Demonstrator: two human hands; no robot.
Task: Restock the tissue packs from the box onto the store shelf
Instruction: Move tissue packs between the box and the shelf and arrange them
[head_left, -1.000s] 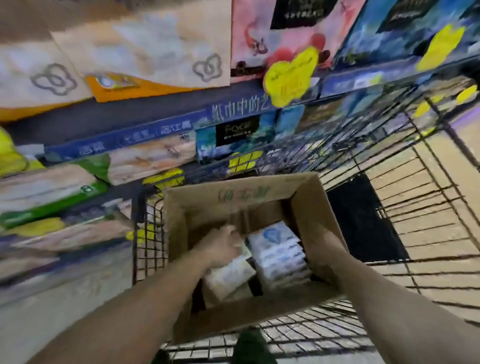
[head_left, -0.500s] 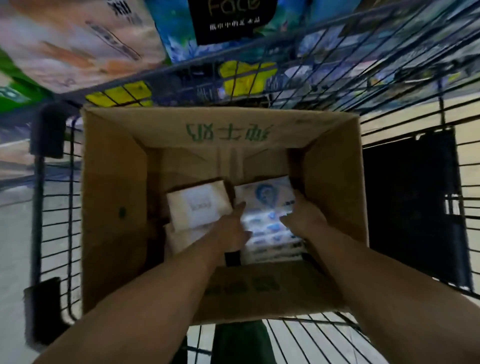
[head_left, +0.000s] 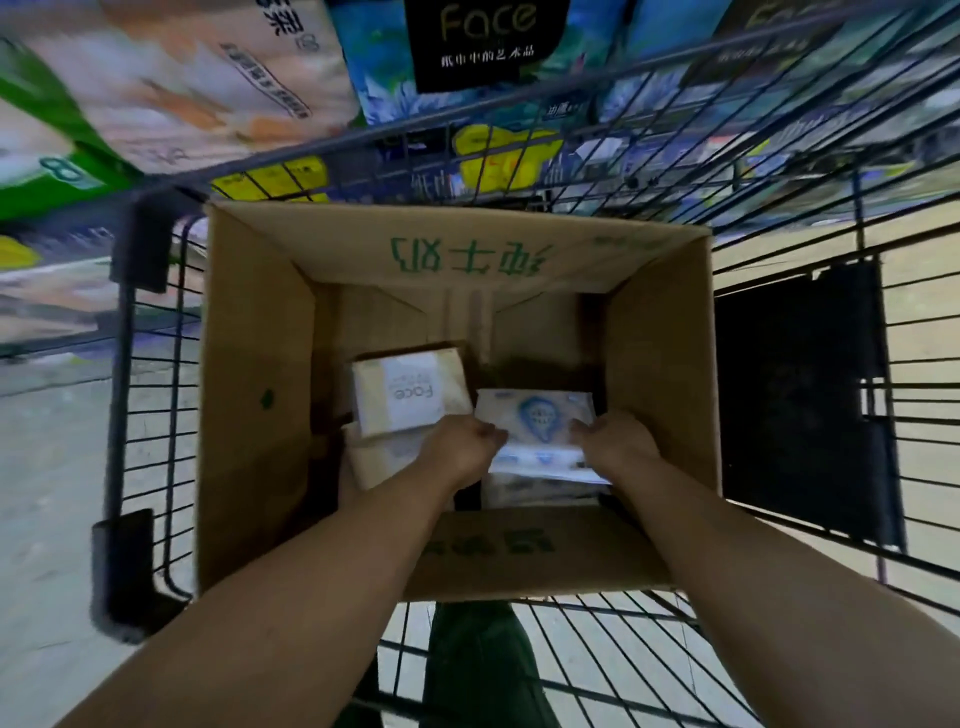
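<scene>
An open cardboard box (head_left: 254, 395) sits in a wire shopping cart (head_left: 150, 415). Inside it, on the right, lies a stack of white-and-blue tissue packs (head_left: 537, 423). On the left lie cream "Face" tissue packs (head_left: 410, 397). My left hand (head_left: 460, 449) grips the left edge of the top blue pack. My right hand (head_left: 618, 441) grips its right edge. The pack sits slightly lifted and tilted above the stack below it. The store shelf (head_left: 322, 145) runs across the top, filled with large tissue bundles.
The cart's wire walls surround the box, with a black panel (head_left: 795, 395) on the right. A dark green leg (head_left: 478, 665) shows below the cart floor. Yellow price tags (head_left: 506, 156) hang on the shelf edge. Pale floor lies to the left.
The camera has moved closer over the box. My left hand left the cream packs and went to the blue pack; both hands now hold that pack, which has risen slightly.
</scene>
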